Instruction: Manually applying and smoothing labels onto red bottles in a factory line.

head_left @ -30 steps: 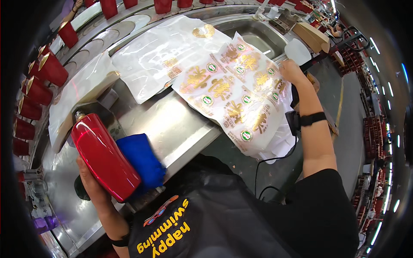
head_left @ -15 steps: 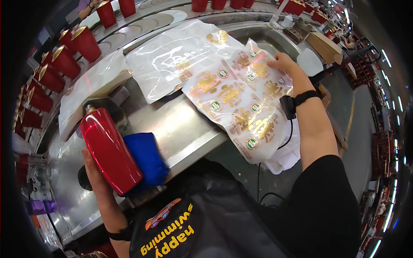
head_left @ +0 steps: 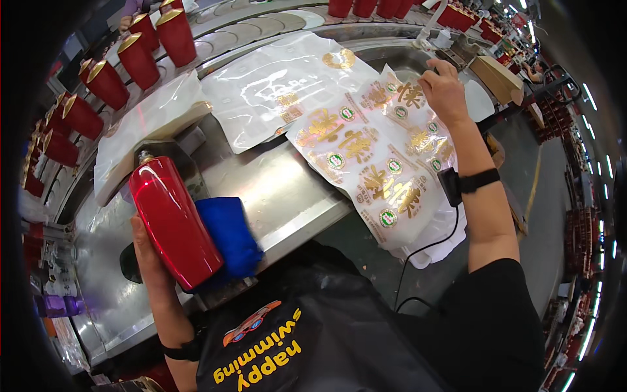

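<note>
A tan box (cardboard) sits near the sink.

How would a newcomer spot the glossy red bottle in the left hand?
Find the shiny stainless-steel worktable at centre-left. Over its near side, the left hand holds the long glossy red bottle beside a crumpled blue cloth. Unlike the gold-topped red containers beyond, it is far closer and has a narrow silvery neck.

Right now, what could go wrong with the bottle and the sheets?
The glossy bottle might slip: the left hand shows only along one side of it, though its far-side grip is hidden. The printed sheets overhang the table, so they could slide off. The wrist cable crosses them and might drag them if the right hand pulls away.
</note>
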Action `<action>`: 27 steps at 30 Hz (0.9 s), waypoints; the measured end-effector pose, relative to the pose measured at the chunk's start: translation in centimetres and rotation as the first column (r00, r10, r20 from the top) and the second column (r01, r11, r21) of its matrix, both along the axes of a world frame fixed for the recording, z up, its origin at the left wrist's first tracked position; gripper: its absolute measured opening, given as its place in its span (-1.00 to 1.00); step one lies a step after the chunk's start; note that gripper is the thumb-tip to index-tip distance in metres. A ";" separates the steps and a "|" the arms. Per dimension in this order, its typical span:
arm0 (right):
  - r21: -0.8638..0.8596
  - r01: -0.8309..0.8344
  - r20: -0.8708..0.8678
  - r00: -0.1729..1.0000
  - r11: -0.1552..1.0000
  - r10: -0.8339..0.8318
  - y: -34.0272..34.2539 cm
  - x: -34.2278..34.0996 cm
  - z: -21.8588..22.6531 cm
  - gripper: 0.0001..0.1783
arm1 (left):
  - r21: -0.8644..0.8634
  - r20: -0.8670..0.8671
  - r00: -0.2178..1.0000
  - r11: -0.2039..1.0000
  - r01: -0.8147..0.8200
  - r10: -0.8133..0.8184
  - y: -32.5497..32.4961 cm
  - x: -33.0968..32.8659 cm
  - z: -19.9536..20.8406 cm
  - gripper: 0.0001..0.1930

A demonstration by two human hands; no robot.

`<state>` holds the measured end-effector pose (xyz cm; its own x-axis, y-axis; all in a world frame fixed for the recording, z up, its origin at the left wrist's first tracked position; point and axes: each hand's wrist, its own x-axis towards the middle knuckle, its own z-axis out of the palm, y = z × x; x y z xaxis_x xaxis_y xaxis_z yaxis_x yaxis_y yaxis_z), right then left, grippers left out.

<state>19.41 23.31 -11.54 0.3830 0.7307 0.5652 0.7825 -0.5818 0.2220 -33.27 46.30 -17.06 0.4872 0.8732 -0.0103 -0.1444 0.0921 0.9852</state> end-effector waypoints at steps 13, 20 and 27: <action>0.061 -0.488 -0.560 0.705 0.871 0.434 26.0 -0.1 3.7 -0.70 | 0.009 0.010 1.000 1.000 -0.014 0.014 0.2 0.0 0.0 -0.37; -0.452 -0.231 -0.282 0.953 0.862 0.108 33.3 1.2 -10.7 -0.67 | 0.082 -0.061 0.998 0.996 0.027 -0.022 0.3 0.0 -0.2 -0.28; 0.038 -0.647 -0.355 0.704 0.761 0.615 30.4 -6.3 -2.6 -0.88 | 0.531 -0.424 0.905 0.808 0.256 -0.008 -2.8 -2.8 2.8 0.18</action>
<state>13.12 53.70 -14.15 -0.0374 0.9071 0.4193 0.9922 0.0837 -0.0925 -36.10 43.45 -14.24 0.6612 0.7076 0.2494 0.2264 -0.5051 0.8329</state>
